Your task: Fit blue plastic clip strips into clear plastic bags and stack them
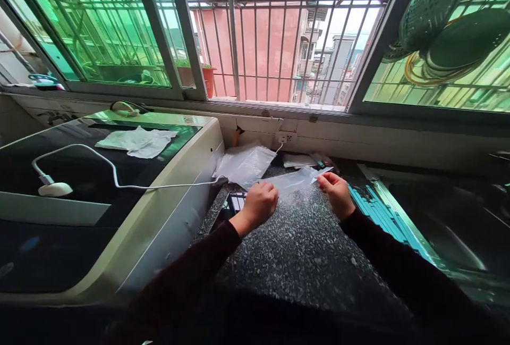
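Observation:
A clear plastic bag (pixel 294 181) is stretched between my two hands above the speckled dark countertop (pixel 303 260). My left hand (pixel 261 202) is closed on the bag's left end, knuckles up. At the other end, my right hand (pixel 336 192) pinches the bag's edge between thumb and fingers. Just behind my left hand lies a pile of clear plastic bags (pixel 249 163). A dark phone-like device (pixel 229 208) rests on the counter, partly covered by my left hand and wrist. Several flat teal strips (pixel 380 215) lie to the right of my right hand.
At left stands a washing machine (pixel 181 175) with a crumpled white cloth (pixel 139 141) and a white charger-like piece (pixel 54 190) on top. Its white cable (pixel 159 187) runs toward the wall socket (pixel 287 138). A sink (pixel 458 217) is at right. Barred windows stand behind.

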The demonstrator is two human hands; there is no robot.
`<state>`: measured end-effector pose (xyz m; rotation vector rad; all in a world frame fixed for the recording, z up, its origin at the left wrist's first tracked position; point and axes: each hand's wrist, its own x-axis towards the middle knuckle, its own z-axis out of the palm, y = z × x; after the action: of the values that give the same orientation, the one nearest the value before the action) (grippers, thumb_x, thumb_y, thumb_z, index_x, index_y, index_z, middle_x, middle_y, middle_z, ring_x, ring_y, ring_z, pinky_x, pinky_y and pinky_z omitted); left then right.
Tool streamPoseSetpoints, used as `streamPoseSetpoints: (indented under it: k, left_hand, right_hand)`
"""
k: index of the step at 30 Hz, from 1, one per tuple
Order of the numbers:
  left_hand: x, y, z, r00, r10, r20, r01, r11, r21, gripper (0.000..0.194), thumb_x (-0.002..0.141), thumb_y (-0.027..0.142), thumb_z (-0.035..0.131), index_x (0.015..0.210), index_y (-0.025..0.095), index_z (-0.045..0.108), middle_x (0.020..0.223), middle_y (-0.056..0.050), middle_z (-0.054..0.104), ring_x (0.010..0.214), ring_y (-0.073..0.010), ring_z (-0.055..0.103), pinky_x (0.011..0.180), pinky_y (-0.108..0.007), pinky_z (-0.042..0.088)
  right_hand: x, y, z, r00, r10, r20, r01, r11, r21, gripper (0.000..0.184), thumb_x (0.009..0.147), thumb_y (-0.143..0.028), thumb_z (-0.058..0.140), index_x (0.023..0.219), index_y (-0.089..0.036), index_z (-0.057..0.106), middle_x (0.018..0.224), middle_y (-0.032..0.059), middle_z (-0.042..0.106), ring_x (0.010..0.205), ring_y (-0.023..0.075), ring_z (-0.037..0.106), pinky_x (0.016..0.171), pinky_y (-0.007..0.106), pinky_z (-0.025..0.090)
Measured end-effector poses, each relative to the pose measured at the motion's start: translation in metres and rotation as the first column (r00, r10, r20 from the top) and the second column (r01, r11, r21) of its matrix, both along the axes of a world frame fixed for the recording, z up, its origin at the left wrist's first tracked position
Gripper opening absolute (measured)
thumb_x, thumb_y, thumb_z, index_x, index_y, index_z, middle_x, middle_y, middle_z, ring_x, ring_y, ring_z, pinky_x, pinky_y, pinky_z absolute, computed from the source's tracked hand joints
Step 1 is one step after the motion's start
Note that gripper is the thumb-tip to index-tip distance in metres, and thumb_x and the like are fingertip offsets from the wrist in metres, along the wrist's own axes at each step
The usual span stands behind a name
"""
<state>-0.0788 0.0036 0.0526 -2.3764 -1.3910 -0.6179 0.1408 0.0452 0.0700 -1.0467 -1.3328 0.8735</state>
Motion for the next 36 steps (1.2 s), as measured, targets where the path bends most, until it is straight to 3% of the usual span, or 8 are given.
streamPoseSetpoints:
  k: [4,9,16,20,24,30,36]
  left_hand:
    - [0.022,-0.031,-0.016,0.983,-0.179,0.048,0.175,0.981,0.085,0.019,0.085,0.019,0.045,0.072,0.017,0.060,0.075,-0.006,0.060,0.070,-0.0175,0.052,0.062,-0.030,0.039]
    - [0.040,-0.069,-0.033,0.934,-0.329,0.137,0.312,0.941,0.131,0.018,0.085,0.018,0.045,0.073,0.017,0.059,0.070,-0.004,0.059,0.066,-0.0151,0.052,0.060,-0.028,0.040]
    - [0.043,-0.104,-0.060,0.891,-0.402,0.211,0.398,0.915,0.062,0.017,0.083,0.014,0.044,0.076,0.018,0.059,0.068,-0.004,0.060,0.063,-0.0136,0.053,0.058,-0.025,0.043]
    - [0.040,-0.112,-0.066,0.880,-0.402,0.255,0.403,0.914,0.048,0.017,0.082,0.012,0.045,0.077,0.018,0.060,0.068,-0.004,0.062,0.063,-0.0131,0.055,0.058,-0.024,0.045]
    - [0.035,-0.116,-0.067,0.878,-0.410,0.246,0.412,0.910,0.046,0.018,0.082,0.011,0.044,0.080,0.018,0.060,0.069,-0.004,0.063,0.063,-0.0134,0.057,0.058,-0.024,0.047]
    - [0.031,-0.122,-0.068,0.876,-0.448,0.179,0.451,0.892,0.025,0.017,0.083,0.013,0.044,0.081,0.018,0.060,0.072,-0.006,0.065,0.065,-0.0151,0.059,0.061,-0.027,0.049]
    - [0.025,-0.125,-0.063,0.858,-0.472,0.202,0.482,0.876,0.002,0.015,0.083,0.013,0.045,0.085,0.016,0.059,0.074,-0.006,0.067,0.065,-0.0154,0.060,0.060,-0.027,0.048]
  right_hand:
    - [0.035,-0.053,-0.017,0.999,-0.026,-0.022,0.024,0.998,-0.063,0.031,0.063,-0.046,0.066,0.062,-0.018,0.055,0.050,-0.0042,0.048,0.046,0.0074,0.038,0.045,0.022,0.033]
    - [0.061,-0.111,-0.045,0.995,-0.092,-0.032,0.088,0.990,-0.113,0.033,0.065,-0.049,0.067,0.061,-0.019,0.054,0.051,-0.0036,0.047,0.048,0.0085,0.040,0.047,0.023,0.034]
    - [0.087,-0.160,-0.079,0.993,-0.098,0.060,0.109,0.969,-0.223,0.037,0.066,-0.054,0.065,0.062,-0.018,0.056,0.052,-0.0019,0.050,0.049,0.0103,0.043,0.048,0.024,0.036]
    - [0.114,-0.155,-0.080,0.970,-0.191,0.150,0.215,0.963,-0.165,0.037,0.071,-0.055,0.059,0.063,-0.019,0.057,0.054,-0.0010,0.052,0.051,0.0115,0.047,0.049,0.024,0.038]
    - [0.140,-0.130,-0.073,0.899,-0.180,0.399,0.227,0.971,-0.072,0.033,0.070,-0.052,0.058,0.063,-0.020,0.057,0.055,-0.0005,0.056,0.052,0.0129,0.049,0.052,0.026,0.040]
    - [0.136,-0.088,-0.076,0.721,0.002,0.693,-0.037,0.999,0.036,0.021,0.076,-0.039,0.055,0.072,-0.021,0.066,0.070,0.0030,0.064,0.060,0.0146,0.054,0.059,0.027,0.042]
    - [0.115,-0.068,-0.090,0.526,0.021,0.850,-0.194,0.976,0.096,0.013,0.076,-0.026,0.058,0.069,-0.024,0.069,0.070,0.0044,0.064,0.072,0.0170,0.055,0.064,0.027,0.040]
